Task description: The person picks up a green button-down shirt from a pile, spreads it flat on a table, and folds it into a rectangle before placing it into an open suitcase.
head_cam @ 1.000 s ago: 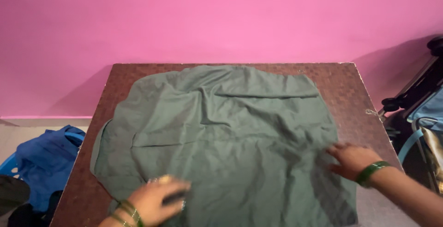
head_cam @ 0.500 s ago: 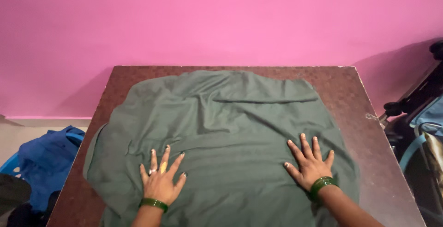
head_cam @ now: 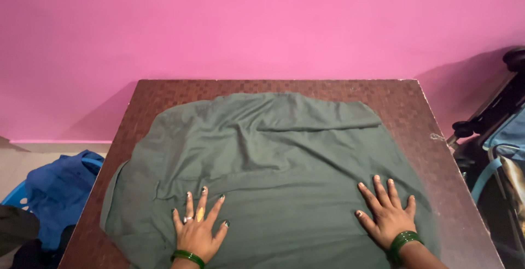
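Observation:
A dark green cloth (head_cam: 273, 154) lies spread over a brown table (head_cam: 164, 91) with a small checked pattern. My left hand (head_cam: 199, 226) rests flat on the cloth near its front left part, fingers spread, with rings and a green bangle at the wrist. My right hand (head_cam: 389, 214) lies flat on the cloth's front right part, fingers apart, also with green bangles. Neither hand grips anything. Wrinkles and a fold run across the cloth's far half.
A pink wall (head_cam: 262, 22) stands behind the table. Blue cloth (head_cam: 54, 189) lies heaped on the floor at the left. At the right are dark objects and a bag with a light blue strap (head_cam: 484, 173). The table's right strip is bare.
Both hands went from sweeping across the cloth to lying flat, then slid toward me. The cloth shifted slightly toward me and lies smoother in front.

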